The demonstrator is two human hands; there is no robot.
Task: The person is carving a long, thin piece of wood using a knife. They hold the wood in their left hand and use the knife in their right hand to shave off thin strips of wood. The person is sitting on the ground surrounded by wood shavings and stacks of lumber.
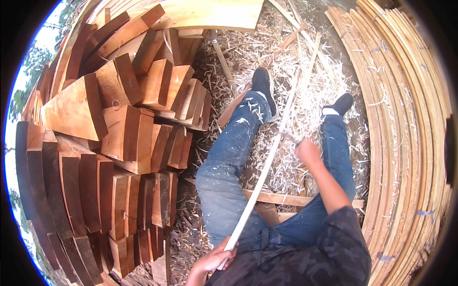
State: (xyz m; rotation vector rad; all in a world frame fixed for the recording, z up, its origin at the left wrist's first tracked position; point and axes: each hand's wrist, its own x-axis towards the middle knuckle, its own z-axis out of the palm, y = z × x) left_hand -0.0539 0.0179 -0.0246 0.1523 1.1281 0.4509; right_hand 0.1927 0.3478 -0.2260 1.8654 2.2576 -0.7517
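Big wood pile (71, 109) on the left, long planks (381, 105) banked down the right, and I've got shavings (288, 174) all around the legs (222, 178). Here's the strip (255, 191), pale and slim, slanting over the left thigh and out between the shins! Left hand (219, 257) has its near end, fingers wrapped round. Right hand (308, 152), beside the strip further out, looks curled; gripping what, I can't tell.

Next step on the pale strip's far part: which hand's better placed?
Probably right. The right hand sits beside the pale strip, well beyond its near end; what it holds is too blurred to name. The left hand is closed around the near end.
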